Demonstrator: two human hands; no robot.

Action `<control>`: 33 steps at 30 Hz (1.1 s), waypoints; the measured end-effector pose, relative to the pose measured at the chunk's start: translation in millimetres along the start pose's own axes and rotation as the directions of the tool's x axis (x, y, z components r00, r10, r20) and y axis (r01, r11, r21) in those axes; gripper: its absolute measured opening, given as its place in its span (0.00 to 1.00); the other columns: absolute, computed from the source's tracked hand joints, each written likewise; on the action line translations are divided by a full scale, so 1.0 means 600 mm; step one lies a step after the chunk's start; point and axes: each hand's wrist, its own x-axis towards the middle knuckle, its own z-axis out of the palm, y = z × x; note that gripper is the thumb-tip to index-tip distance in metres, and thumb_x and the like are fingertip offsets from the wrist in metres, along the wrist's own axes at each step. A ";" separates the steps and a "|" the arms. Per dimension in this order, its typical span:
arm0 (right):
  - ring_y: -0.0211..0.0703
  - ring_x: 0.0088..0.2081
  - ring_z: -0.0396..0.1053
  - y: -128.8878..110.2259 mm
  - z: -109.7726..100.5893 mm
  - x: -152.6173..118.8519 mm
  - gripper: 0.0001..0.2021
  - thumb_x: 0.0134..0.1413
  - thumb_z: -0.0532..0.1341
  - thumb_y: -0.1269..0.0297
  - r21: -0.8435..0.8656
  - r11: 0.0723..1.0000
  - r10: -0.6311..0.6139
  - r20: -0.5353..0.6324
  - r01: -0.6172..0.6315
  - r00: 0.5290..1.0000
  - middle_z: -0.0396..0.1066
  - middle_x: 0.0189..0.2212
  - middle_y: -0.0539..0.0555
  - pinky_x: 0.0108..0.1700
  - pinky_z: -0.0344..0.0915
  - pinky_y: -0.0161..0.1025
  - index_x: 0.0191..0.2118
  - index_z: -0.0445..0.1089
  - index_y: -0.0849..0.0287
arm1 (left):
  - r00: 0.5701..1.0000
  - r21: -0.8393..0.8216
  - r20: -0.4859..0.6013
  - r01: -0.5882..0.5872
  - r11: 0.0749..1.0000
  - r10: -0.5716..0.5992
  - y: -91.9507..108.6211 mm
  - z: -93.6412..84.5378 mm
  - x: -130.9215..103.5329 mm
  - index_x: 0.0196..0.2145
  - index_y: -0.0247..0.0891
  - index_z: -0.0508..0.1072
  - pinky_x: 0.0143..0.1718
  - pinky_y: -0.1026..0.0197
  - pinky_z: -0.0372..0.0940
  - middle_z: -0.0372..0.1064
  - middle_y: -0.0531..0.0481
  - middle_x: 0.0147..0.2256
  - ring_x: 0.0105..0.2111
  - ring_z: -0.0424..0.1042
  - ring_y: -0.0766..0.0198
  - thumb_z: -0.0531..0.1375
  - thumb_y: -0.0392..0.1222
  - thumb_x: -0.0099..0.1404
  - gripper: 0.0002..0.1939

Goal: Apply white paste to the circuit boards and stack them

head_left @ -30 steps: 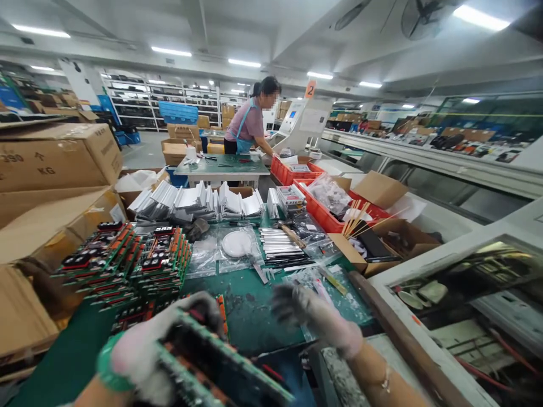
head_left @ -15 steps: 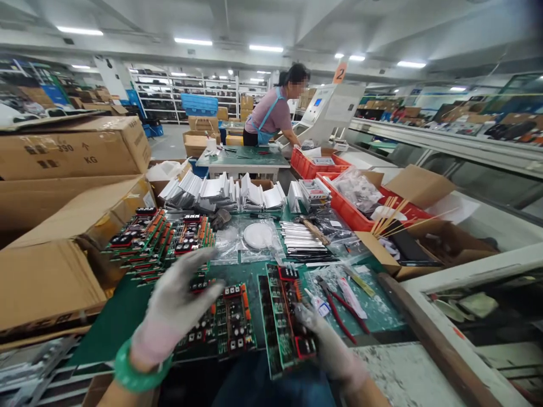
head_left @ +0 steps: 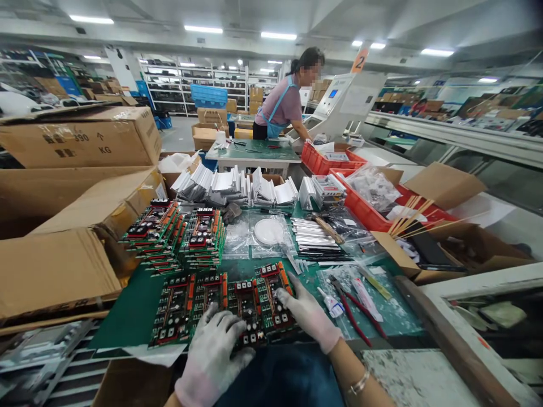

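Observation:
Four-sided green circuit boards with red, black and orange parts lie side by side at the front of the green mat. My left hand (head_left: 218,347), in a whitish glove, rests over the lower edges of the middle boards, with its fingers spread. One of these is the circuit board (head_left: 246,308) just right of its fingertips. My right hand (head_left: 307,311), also gloved, has its thumb over the rightmost circuit board (head_left: 271,288) and its fingers along that board's right edge. Its underside grip is hidden.
Stacked circuit boards (head_left: 201,240) stand behind on the left, beside cardboard boxes (head_left: 63,226). White metal profiles (head_left: 229,183), a white disc (head_left: 269,232) and thin strips (head_left: 318,240) lie farther back. Red-handled pliers (head_left: 354,311) are on the right. A co-worker (head_left: 280,102) leans over red crates (head_left: 326,161).
My right hand has brought the tilted board left and down into the row. My left hand has lowered from the air onto the boards. The view has shifted slightly left.

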 end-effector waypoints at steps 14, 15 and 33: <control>0.47 0.55 0.67 -0.004 -0.039 -0.027 0.25 0.62 0.48 0.54 -0.201 0.979 0.006 -0.048 -0.016 0.999 0.72 0.52 0.58 0.58 0.59 0.40 0.54 0.71 0.63 | 0.997 -0.183 -0.021 0.068 0.981 -0.073 -0.019 0.018 0.025 0.39 0.43 0.72 0.60 0.45 0.54 0.74 0.54 0.36 0.38 0.74 0.58 0.62 0.40 0.59 0.08; 0.47 0.55 0.67 -0.003 -0.039 -0.031 0.24 0.61 0.49 0.53 -0.197 0.980 0.004 -0.048 -0.013 0.999 0.73 0.51 0.58 0.58 0.60 0.41 0.53 0.71 0.62 | 0.997 -0.190 -0.040 0.059 0.980 -0.067 -0.011 0.018 0.032 0.41 0.43 0.71 0.57 0.45 0.57 0.74 0.52 0.39 0.40 0.74 0.56 0.63 0.41 0.59 0.11; 0.48 0.48 0.72 0.076 -0.148 -0.084 0.17 0.60 0.52 0.58 -0.374 0.926 -0.030 -0.195 -0.046 0.980 0.70 0.51 0.53 0.47 0.68 0.42 0.51 0.71 0.49 | 0.989 -0.338 -0.067 0.101 0.936 -0.131 0.004 0.030 0.071 0.42 0.42 0.71 0.33 0.62 0.75 0.72 0.48 0.40 0.35 0.77 0.60 0.59 0.53 0.66 0.14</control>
